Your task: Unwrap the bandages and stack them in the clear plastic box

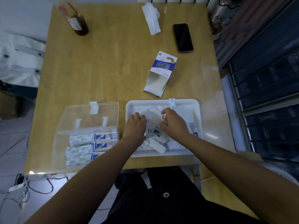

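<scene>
Both hands are over the white tray [163,101], which holds a loose pile of white and blue bandage wrappers [157,139]. My left hand [135,125] and my right hand [174,122] each pinch a side of a white paper wrapper [153,115] held between them above the pile. To the left stands the clear plastic box [63,139] with its lid [90,115] folded back. Rows of blue-and-white bandages [87,145] lie stacked inside it.
An opened bandage carton [159,73] lies behind the tray. Farther back are a black phone [182,38], a crumpled white packet [151,18] and a dark bottle [77,21]. Cables trail on the floor at the left. A dark shelf unit stands right of the table.
</scene>
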{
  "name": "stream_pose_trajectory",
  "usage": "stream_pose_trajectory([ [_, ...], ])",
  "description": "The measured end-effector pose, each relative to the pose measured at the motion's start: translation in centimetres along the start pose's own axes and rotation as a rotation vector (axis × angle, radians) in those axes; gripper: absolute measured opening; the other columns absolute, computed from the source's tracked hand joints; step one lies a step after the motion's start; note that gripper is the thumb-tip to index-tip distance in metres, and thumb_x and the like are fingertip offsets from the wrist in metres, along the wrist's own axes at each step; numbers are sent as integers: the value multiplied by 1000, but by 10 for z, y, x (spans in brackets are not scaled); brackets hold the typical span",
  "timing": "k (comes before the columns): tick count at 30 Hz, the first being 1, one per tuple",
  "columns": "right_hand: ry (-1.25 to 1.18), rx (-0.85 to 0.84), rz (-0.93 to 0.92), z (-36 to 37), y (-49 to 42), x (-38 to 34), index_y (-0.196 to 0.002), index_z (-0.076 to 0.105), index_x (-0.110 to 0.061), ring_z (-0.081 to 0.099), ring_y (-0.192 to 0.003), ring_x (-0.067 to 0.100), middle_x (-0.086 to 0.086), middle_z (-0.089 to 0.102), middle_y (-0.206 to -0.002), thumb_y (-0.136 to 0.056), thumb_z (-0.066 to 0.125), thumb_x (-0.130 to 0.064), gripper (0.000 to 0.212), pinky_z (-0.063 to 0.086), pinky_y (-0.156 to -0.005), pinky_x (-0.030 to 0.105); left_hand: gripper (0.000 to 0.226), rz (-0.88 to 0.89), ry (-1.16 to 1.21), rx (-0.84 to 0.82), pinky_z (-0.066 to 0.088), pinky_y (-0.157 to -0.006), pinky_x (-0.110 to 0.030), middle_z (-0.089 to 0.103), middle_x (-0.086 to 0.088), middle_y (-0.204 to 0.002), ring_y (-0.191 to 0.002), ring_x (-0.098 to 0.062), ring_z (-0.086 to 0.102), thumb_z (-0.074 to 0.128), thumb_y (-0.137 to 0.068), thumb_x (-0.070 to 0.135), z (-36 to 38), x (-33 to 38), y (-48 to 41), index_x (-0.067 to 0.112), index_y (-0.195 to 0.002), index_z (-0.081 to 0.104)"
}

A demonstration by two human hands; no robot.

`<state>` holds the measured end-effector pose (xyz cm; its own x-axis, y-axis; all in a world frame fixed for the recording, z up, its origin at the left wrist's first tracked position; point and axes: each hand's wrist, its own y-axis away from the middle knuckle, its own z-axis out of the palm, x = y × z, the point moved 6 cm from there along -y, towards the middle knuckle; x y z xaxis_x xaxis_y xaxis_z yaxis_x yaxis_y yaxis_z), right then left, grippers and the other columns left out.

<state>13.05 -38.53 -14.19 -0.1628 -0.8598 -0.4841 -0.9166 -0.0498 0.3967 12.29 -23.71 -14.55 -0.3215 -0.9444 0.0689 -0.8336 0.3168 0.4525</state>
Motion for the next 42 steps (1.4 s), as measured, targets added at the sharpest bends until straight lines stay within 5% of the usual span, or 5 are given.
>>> stream_pose_trajectory([
  [10,171,26,66,12,-27,-19,-117,47,-6,48,-113,30,13,50,-121,-75,76,-39,61,42,-85,37,60,-12,-25,52,32,-95,-32,43,-10,-121,-111,-26,40,67,-83,39,-1,5,-2,7,-125,39],
  [26,-694,-87,331,-13,-35,6,-101,67,-8,62,-86,21,7,67,-96,-82,72,-16,21,48,-70,29,56,-66,221,91,34,-97,-32,42,-12,-125,-114,-27,39,62,-84,31,-5,-6,-1,9,-131,40],
  [30,-741,-61,306,-27,-26,11,-102,68,-7,62,-82,18,6,67,-92,-82,73,-14,21,49,-67,27,45,-143,624,364,36,-100,-36,49,-13,-126,-117,-28,43,56,-87,14,-33,-5,1,5,-130,48],
  [36,-659,-84,167,-18,-15,-8,-76,57,-16,50,-65,10,-5,52,-67,-82,75,-18,18,41,-59,19,54,-375,1565,-49,45,-84,-33,60,-7,-121,-106,-22,57,43,-84,37,-24,24,-11,10,-132,45],
  [42,-509,-100,14,-15,-11,-25,-102,62,-7,62,-85,20,6,66,-91,-82,69,-11,22,52,-75,33,36,-451,1793,-100,51,-64,-28,62,-14,-106,-90,-20,64,57,-93,23,-18,33,-12,4,-121,44],
])
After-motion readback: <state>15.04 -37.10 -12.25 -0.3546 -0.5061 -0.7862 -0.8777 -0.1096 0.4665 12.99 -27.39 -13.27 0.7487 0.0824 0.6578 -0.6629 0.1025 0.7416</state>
